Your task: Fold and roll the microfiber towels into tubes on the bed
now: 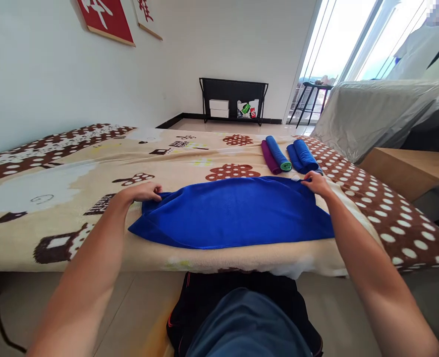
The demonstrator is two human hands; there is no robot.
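Observation:
A blue towel (pixel 234 213) lies spread lengthwise across the near part of the bed, with a small white tag at its far right corner. My left hand (pixel 147 192) pinches its far left corner. At the far right corner my right hand (pixel 316 183) grips the towel's edge beside the tag. Just beyond my right hand lie rolled towels: a purple roll (pixel 270 157) against a blue roll with a green end (pixel 278 152), and to their right more blue rolled cloth (pixel 304 156).
A patterned blanket (pixel 182 158) covers the bed, with a brown dotted border (pixel 390 213) on the right. A cardboard box (pixel 412 163) and a plastic-covered piece of furniture (pixel 383 106) stand to the right. Against the back wall is a black rack (pixel 234 91); a person (pixel 427 49) is at upper right.

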